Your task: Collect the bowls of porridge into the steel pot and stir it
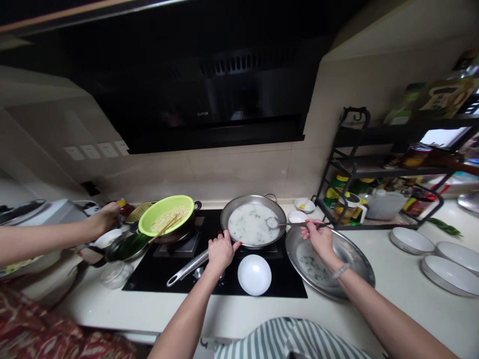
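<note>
A steel frying pan [225, 219] on the stove holds milky white liquid with dark green bits. Near the rim, my left hand [221, 252] is closed over the inner end of the pan's long handle [190, 267]. My right hand [318, 237] grips a ladle [272, 223] by its dark handle, and the ladle's bowl sits in the liquid. Below that hand is a wide steel basin [359, 264] with a little of the same cloudy liquid and green bits. A white bowl [254, 274] stands in front of the pan.
A lime-green basket [145, 222] of noodles with chopsticks [164, 229] rests on a dark pot. Another person's arm [75, 232] reaches in from the left. A black rack [352, 169] with bottles and several white bowls [411, 242] stand at the right. A range hood [224, 89] hangs above.
</note>
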Available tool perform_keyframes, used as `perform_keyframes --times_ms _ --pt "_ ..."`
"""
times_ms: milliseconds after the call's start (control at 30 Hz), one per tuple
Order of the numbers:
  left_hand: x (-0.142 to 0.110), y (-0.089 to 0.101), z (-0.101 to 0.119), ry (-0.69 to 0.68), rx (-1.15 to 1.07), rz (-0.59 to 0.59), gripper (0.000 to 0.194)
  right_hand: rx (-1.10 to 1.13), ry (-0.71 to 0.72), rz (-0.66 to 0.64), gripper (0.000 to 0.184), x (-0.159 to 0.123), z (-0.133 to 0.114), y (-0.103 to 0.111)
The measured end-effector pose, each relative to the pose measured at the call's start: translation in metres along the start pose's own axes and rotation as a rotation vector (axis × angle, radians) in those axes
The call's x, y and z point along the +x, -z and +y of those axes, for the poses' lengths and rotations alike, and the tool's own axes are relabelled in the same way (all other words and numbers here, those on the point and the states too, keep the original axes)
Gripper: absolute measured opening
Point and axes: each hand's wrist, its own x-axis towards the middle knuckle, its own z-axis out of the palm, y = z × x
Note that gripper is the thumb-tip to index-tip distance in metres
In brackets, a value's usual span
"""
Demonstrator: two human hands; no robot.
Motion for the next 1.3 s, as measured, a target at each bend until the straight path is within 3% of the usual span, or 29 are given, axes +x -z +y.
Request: perform_keyframes --times_ms 133,800,933,1100,1200,1300 --pt "0.000 0.000 0.000 -0.004 0.001 0.008 0.062 0.086 -0.074 0.025 0.025 0.000 0.000 -0.001" --pt "-0.001 0.006 0.000 -0.009 0.009 -0.017 0.061 0.136 -0.114 0.004 0.021 -0.007 -0.007 0.006" --pt "-0.001 0.006 0.000 -0.011 0.025 -0.013 0.060 0.172 -0.117 0.031 0.016 -0.008 -0.022 0.027" --pt "-0.003 0.006 -0.001 -0.020 0.028 -0.008 0.060 0.218 -0.125 0.143 0.024 -0.011 -0.037 0.073" --pt "-0.003 0.006 -0.001 -0.028 0.029 -0.002 0.059 0.203 -0.118 0.223 0.027 -0.016 -0.033 0.105" --pt "-0.003 0.006 -0.002 -0.029 0.032 -0.003 0.059 0.034 -0.066 0.256 0.025 -0.025 -0.020 0.131"
